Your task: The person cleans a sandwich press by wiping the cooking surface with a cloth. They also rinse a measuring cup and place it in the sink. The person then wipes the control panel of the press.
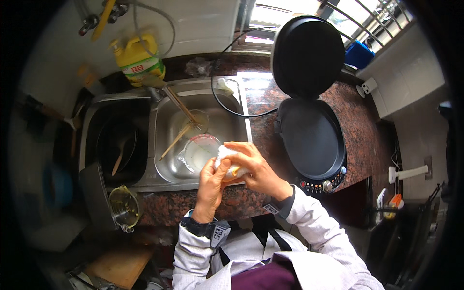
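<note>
A white cloth (225,151) with a yellow patch is bunched between my two hands, over the front edge of the steel sink (232,119). My left hand (211,183) grips it from the left with the thumb on top. From the right, my right hand (259,168) closes its fingers round it. Just beyond the cloth, a clear glass measuring jug (199,156) with cloudy liquid stands in the sink basin. Behind the jug, a pair of chopsticks (174,143) and a long-handled utensil (181,105) lean by a clear bowl (194,119).
To the right, an electric griddle (313,141) stands with its lid (308,56) raised, its black cable (232,114) crossing the sink rim. A second glass jug (124,206) with yellowish residue sits front left. A yellow detergent bottle (139,59) is behind the sink. The left basin holds a dark pan (125,152).
</note>
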`<state>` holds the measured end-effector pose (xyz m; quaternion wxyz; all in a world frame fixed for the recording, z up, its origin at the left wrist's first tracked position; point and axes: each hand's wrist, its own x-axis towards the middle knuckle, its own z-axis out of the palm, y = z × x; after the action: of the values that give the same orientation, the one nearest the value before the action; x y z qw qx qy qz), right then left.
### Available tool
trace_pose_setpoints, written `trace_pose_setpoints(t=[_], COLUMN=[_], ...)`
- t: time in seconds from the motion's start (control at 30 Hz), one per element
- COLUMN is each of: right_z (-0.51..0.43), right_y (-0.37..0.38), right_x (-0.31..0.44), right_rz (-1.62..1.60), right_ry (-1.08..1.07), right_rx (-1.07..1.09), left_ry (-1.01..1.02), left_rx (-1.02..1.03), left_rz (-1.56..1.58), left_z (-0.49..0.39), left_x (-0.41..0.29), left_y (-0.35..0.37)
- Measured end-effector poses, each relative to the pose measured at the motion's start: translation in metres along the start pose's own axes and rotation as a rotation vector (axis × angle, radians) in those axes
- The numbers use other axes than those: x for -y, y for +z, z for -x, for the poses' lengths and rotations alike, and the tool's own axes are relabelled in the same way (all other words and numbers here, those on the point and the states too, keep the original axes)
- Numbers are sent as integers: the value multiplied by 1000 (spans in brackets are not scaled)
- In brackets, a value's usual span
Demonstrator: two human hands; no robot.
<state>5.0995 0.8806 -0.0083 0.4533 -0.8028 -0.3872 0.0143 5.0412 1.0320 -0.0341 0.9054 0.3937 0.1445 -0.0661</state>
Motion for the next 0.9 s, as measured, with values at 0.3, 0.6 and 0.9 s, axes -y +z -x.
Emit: trace_pose_setpoints(t=[0.3,0.6,0.9], right_z=[24,109,246], right_y=[6,-30,-199], right_x=[21,17,-31], right_rz=[-1660,-1493,567], right_ry=[604,660,471], right_rx=[-70,-531,-712], left_ry=[103,468,121], left_rx=[-64,84,-105], left_rz=[-156,-1107,-752], left_z=[17,16,15], left_x=[0,65,138], left_y=[3,74,117])
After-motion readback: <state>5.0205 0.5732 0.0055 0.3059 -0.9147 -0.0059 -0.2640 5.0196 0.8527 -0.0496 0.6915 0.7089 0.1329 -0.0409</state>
